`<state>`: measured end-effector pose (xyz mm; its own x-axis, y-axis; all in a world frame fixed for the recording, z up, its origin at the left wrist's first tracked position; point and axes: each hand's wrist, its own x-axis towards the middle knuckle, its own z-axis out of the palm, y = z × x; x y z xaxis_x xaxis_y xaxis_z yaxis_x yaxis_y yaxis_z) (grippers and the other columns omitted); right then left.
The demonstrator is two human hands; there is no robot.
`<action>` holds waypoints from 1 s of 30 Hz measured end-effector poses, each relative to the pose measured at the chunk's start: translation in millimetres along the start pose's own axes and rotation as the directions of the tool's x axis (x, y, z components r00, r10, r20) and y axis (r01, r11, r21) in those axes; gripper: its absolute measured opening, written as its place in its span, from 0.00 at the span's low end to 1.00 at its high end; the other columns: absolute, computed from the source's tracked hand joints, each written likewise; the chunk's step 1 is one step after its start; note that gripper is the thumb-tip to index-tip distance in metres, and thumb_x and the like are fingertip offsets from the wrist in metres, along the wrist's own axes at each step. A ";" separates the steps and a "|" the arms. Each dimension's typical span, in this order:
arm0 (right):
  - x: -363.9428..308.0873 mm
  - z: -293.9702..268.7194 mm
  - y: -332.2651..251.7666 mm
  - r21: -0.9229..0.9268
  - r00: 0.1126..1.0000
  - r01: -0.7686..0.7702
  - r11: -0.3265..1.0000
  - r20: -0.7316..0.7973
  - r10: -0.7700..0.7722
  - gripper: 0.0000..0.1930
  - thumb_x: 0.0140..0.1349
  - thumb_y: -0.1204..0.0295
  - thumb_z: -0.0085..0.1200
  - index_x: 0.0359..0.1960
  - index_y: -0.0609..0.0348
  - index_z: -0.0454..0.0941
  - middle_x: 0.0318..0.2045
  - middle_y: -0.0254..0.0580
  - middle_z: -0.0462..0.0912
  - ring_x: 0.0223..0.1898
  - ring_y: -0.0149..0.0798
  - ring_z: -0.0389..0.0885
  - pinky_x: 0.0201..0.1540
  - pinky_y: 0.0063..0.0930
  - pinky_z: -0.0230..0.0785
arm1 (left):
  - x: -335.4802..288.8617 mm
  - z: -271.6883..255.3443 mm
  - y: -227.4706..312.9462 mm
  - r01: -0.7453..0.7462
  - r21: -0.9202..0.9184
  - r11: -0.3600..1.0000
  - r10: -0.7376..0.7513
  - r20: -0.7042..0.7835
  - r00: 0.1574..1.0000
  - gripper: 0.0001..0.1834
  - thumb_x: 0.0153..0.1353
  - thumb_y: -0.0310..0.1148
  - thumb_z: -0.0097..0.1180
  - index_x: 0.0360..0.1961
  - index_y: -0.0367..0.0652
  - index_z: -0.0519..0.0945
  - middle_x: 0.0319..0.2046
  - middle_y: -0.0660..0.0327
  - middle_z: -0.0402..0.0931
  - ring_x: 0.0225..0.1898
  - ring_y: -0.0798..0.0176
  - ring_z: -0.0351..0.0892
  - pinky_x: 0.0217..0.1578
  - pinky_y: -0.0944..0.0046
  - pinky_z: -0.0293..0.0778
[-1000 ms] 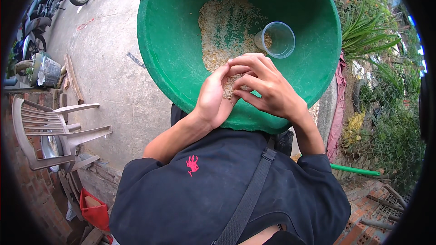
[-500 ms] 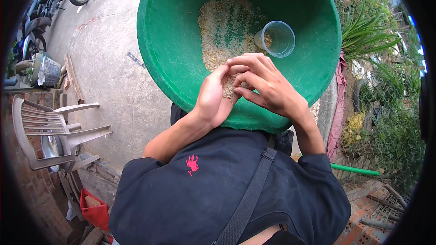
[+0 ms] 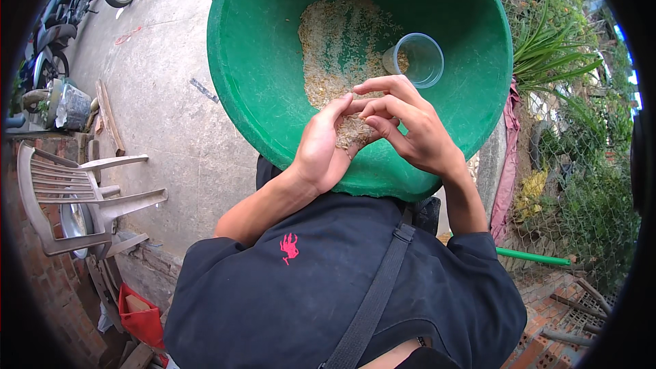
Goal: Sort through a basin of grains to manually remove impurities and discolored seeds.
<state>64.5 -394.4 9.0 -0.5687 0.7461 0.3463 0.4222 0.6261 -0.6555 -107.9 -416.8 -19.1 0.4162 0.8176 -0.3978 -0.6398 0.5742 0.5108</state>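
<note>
My left hand (image 3: 318, 147) is cupped palm up over the near side of a big green tub (image 3: 273, 109), holding a small heap of grain (image 3: 352, 131). Close above that heap is my right hand (image 3: 418, 131), its thumb and fingers bent toward each other in a pinch; whatever lies between the fingertips is too small to make out. Loose grain (image 3: 335, 34), pale and yellowish, covers part of the tub's bottom beyond my hands. A clear plastic cup (image 3: 427, 61) lies tipped on its side at the right of this grain, with some kernels showing in it.
To the left, a plastic chair (image 3: 68, 191) stands by a brick wall, with a bucket (image 3: 74, 108) and wooden boards behind it. Motorbikes (image 3: 58, 27) are parked at the far left. Along the right run a wire fence (image 3: 567, 143) and plants. A green pole (image 3: 533, 256) lies at the lower right.
My right hand has shifted slightly right, its fingers lifting and spreading a little off the left palm. More of the grain heap shows now. The tub and cup stay in place.
</note>
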 end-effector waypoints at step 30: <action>-0.7 -53.0 40.4 -0.311 0.889 -0.374 0.874 -0.389 0.241 0.05 0.64 0.77 0.56 0.38 0.64 0.83 0.42 0.43 0.84 0.42 0.39 0.83 0.44 0.29 0.74 | 6.2 -2.8 0.7 0.015 -0.039 0.999 -0.010 0.110 0.994 0.27 0.76 0.40 0.32 0.56 0.24 0.72 0.46 0.47 0.79 0.53 0.48 0.79 0.57 0.57 0.74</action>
<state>119.4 -357.5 17.9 -0.1287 0.9025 0.4110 0.8012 0.3388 -0.4931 -107.5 -411.5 -23.3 0.4915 0.8112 -0.3167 -0.6582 0.5842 0.4749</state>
